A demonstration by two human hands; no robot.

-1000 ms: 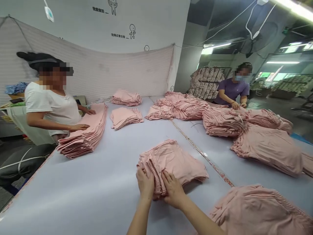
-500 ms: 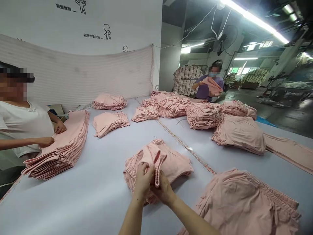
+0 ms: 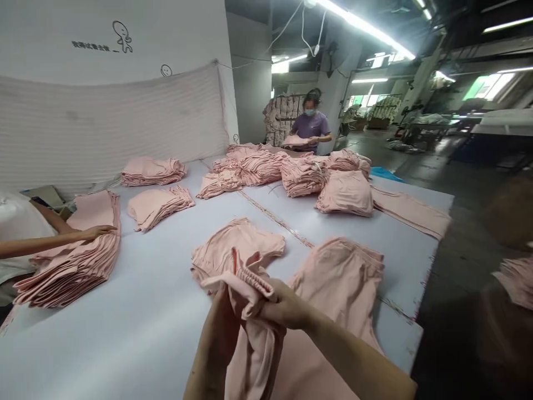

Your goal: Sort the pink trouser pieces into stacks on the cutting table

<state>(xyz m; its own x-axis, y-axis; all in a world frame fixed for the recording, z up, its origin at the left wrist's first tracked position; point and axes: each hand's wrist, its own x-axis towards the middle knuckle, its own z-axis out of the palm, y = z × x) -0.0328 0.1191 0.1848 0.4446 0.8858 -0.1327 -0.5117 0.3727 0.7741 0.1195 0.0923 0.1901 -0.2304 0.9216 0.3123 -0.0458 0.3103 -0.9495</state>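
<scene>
Over white table: one crumpled pink cloth garment, gathered edge
Right hand: gripping it
Left hand: half-covered, grip unclear

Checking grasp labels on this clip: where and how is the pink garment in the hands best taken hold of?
Probably by the gathered edge of the pink garment, coming from its right, where the right hand holds it: that edge is ridged and faces up, while the cloth below hangs in loose folds.
</scene>
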